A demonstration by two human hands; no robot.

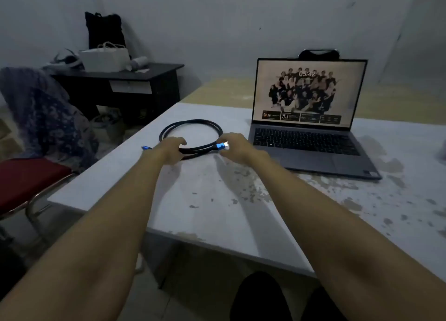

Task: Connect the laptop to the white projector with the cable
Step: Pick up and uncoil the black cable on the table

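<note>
A black cable lies coiled in a loop on the worn white table, left of the laptop. My left hand grips the near part of the coil. My right hand pinches the cable's blue plug, its metal tip pointing right. A second blue plug pokes out left of my left wrist. The grey laptop stands open at the right, with its screen lit. No white projector shows in this view.
A chair with a red seat and a patterned cloth stands at the table's left. Behind it is a dark desk with a white bag and other items. The table's near corner juts toward me.
</note>
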